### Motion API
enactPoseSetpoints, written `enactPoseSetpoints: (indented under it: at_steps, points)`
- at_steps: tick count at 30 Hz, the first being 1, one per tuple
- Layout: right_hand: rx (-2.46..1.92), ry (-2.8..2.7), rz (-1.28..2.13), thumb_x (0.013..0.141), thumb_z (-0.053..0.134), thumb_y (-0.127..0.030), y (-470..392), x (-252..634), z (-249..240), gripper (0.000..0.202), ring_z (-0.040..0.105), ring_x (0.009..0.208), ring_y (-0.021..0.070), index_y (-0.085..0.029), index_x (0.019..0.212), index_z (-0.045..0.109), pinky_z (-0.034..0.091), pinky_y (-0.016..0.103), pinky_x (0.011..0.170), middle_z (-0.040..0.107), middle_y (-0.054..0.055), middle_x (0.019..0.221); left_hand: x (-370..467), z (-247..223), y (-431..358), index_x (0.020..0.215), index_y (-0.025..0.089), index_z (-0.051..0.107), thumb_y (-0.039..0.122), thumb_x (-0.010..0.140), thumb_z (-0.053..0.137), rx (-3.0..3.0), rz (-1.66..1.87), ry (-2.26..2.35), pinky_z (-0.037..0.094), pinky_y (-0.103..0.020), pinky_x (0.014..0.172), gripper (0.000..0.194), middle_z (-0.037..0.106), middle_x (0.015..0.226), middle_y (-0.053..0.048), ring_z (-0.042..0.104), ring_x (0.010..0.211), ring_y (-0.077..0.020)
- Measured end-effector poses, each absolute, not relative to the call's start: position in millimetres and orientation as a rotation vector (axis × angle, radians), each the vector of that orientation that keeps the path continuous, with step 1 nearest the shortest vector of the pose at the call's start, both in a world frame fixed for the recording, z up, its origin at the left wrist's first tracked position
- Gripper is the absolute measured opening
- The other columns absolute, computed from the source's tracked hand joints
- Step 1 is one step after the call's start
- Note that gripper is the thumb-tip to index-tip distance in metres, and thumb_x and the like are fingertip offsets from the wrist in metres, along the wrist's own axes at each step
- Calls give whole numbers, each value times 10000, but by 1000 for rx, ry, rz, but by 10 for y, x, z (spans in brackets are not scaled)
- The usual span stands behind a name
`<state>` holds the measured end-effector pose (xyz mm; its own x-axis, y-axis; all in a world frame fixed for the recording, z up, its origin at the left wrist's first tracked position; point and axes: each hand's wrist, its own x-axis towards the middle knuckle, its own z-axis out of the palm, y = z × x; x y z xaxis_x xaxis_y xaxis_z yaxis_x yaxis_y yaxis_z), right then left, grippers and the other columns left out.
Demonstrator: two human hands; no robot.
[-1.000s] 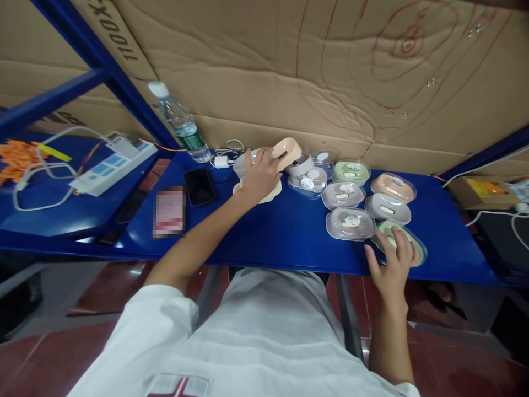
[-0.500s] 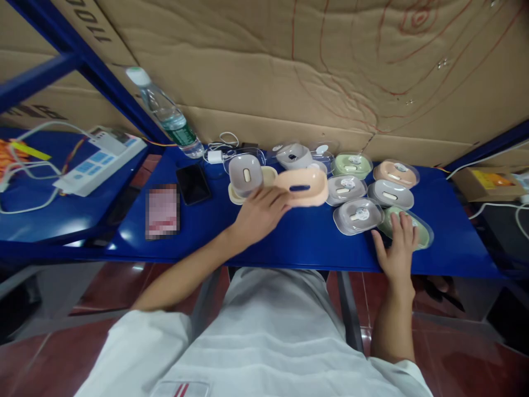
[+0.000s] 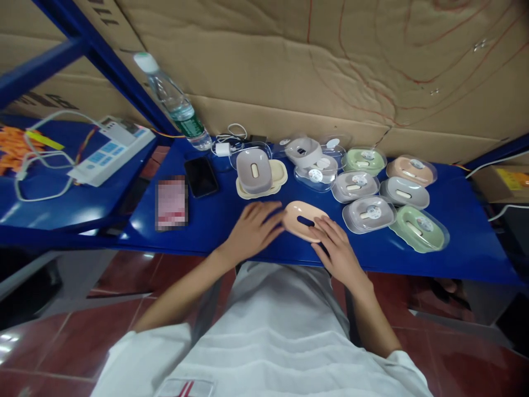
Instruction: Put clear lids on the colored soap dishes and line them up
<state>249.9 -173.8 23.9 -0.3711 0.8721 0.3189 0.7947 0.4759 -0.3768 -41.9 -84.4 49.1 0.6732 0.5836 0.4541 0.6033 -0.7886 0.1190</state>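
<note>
A peach-coloured oval soap dish (image 3: 298, 221) with a slot in its middle lies low over the front of the blue table. My right hand (image 3: 336, 251) grips its right end, fingers over the top and thumb at the near edge. At its left end, my left hand (image 3: 257, 229) has its fingers apart, their tips close to the rim; whether they touch it I cannot tell. Behind my left hand, a grey soap dish (image 3: 253, 172) rests on cream-coloured pieces (image 3: 278, 175). Farther back sits a grey dish part (image 3: 303, 151) among clear lids (image 3: 316, 179).
Several lidded soap dishes stand grouped at the right, among them a green one (image 3: 419, 229) and a grey one (image 3: 369, 214). At the left are a water bottle (image 3: 182, 110), a black phone (image 3: 201, 176), a blurred pink item (image 3: 171, 203) and a power strip (image 3: 111, 157). Cardboard (image 3: 256, 71) walls the back.
The peach soap dish has come down toward the table's front edge. My right hand has left the green soap dish and moved left onto the peach one. My left hand's fingers have spread.
</note>
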Motion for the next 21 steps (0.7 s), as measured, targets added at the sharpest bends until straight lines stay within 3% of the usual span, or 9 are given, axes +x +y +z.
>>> enactPoseSetpoints:
  at_steps: [4,9,18,21]
  points:
    - [-1448,-2168,213,1123,520,-268,-1750,2528,202,533,342,1671,306,-302,1653,473,407,600,1325,432,84,1758,-569,544,-378,1505,191,606,398,1057,636,-2558,-766,-1559,347,-660,1233,495,561,1616,-228,515,1501,-441]
    - [-1447,-2178,241,1127,526,-305,-1755,2522,203,535,343,1669,301,-317,1657,460,400,606,1327,457,66,1743,-731,646,43,1166,218,706,374,1008,690,-2730,-718,-1626,488,-519,1108,222,744,1360,-143,665,1329,-357]
    - [-1454,-2178,253,1124,536,-316,-1743,2530,206,507,367,1653,304,-299,1629,494,403,597,1322,510,81,1702,-704,823,503,1120,206,612,481,1042,568,-2888,-926,-1521,555,-439,981,289,742,1117,-109,704,1071,-290]
    - [-1464,-2178,254,1122,536,-322,-1744,2530,212,501,379,1645,310,-296,1621,504,405,596,1320,522,90,1690,-639,741,602,1187,208,581,455,1063,535,-2848,-1217,-1509,581,-408,976,281,716,1242,-121,696,1128,-261]
